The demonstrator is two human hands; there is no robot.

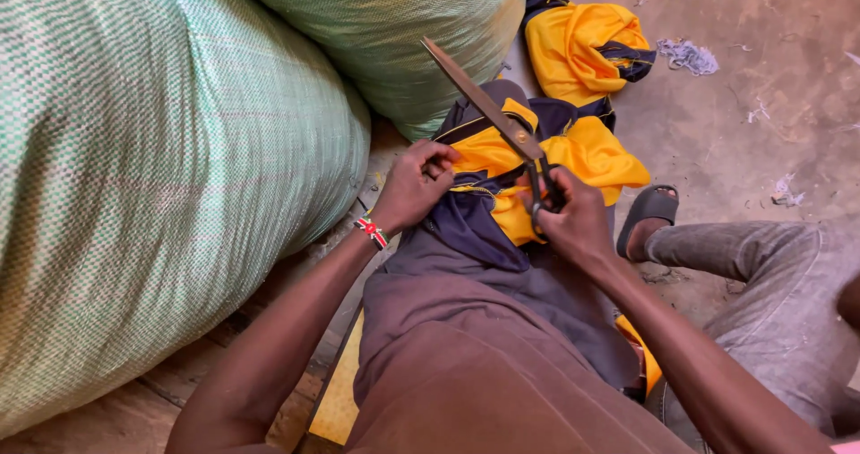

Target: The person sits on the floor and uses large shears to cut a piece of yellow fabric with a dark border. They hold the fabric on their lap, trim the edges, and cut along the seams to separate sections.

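Fingers point(546, 205) of the right hand point(573, 221) grip one scissors point(488, 109); left hand point(414, 185) pinches one garment point(537, 154).

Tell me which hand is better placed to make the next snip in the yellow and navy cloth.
Right, most likely. The right hand has its fingers in the handles of the scissors, blades raised above the cloth. The left hand is pinching the yellow and navy garment and looks better placed to hold it steady.

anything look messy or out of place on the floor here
Yes: pale fabric scraps lie scattered over the concrete floor, and a crumpled yellow garment sits apart from the one under the scissors. Nothing looks spilled or broken.
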